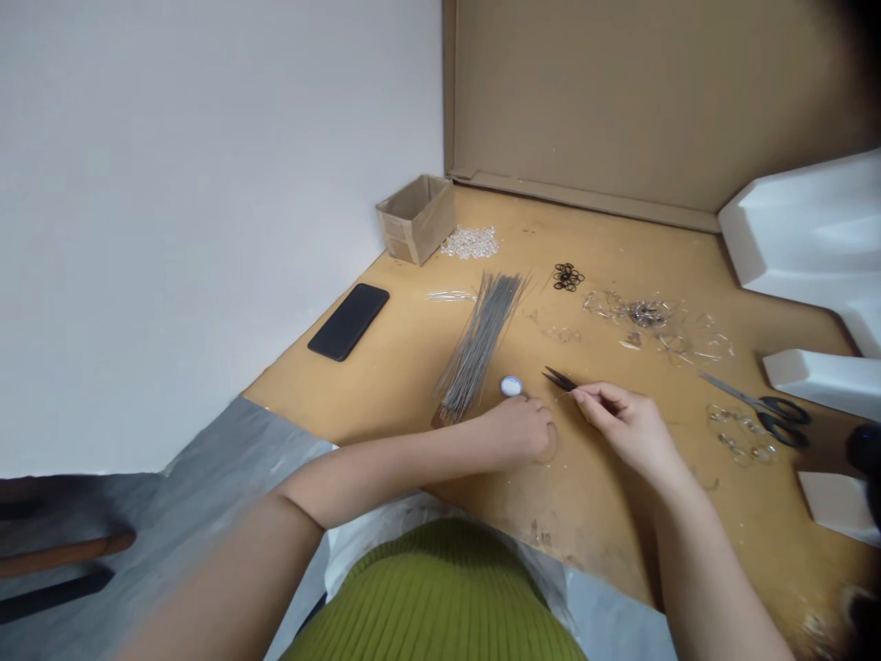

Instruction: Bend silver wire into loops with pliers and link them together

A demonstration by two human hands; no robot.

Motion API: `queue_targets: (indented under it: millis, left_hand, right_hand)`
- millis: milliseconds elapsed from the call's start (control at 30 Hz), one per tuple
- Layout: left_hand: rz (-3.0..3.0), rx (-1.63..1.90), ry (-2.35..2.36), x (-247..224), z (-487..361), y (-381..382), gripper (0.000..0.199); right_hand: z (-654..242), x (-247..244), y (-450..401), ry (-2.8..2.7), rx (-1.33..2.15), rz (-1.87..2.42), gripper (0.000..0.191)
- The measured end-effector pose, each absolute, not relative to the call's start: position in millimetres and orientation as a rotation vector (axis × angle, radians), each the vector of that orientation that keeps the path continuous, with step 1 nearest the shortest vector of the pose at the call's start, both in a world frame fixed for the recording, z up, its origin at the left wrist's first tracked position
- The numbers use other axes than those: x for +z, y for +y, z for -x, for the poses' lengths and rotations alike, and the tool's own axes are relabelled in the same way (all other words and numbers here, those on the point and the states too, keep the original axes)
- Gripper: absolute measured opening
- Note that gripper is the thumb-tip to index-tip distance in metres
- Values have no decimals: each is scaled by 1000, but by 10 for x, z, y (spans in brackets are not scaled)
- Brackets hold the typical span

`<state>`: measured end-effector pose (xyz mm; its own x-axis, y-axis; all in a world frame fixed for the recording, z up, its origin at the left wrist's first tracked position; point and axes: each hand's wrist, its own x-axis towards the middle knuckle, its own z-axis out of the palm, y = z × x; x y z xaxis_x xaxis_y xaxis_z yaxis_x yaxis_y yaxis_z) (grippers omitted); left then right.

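Note:
My right hand (623,420) pinches dark pointed tweezers (560,378), their tips directed to the upper left. Just left of them, my left hand (521,430) rests low over the table with its fingers curled inward. Its fingertips are mostly hidden, and I cannot make out what lies between them. Beyond its knuckles sits a small round white disc with a blue rim (511,386). A thick bundle of thin grey wires (480,349) lies slantwise beyond my left forearm.
Past the wires are a cardboard box (417,220), clear beads (471,242) and a black phone (349,321). Black rings (567,276) and tangled wire pieces (651,314) lie farther right. Scissors (771,411), a beaded loop (740,436) and white foam (812,381) occupy the right side.

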<state>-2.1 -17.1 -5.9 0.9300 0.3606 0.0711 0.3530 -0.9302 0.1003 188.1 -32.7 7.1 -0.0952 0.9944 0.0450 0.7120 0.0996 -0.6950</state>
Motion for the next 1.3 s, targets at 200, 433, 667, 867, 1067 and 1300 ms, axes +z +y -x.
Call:
queue_targets:
  millis: [200,433,667,867,1067,1300]
  left_hand:
    - [-3046,150,421,-155,-49,-126,11]
    - [-2900,29,486,171,48,19,14]
    - [-2627,260,746,268,85,179,10]
    - [-2152,522,769,83,147,287,12]
    - [-1615,559,722,-64,173,296,15]
    - [-1463,548,727,-95,221,347,15]
  right_hand:
    - [-1913,54,-321,-1872,699,1695,30]
    - [-1873,61,-308,-2001,630,1726,23]
    - [-1743,30,-319,-1952,942,1505,24]
    - [-1730,-14,-286,-1839,891,1572,24]
    - [-1693,-78,-269,-1714,889,1569,26]
    - [-1707,-98,-292,-1646,563,1610,25]
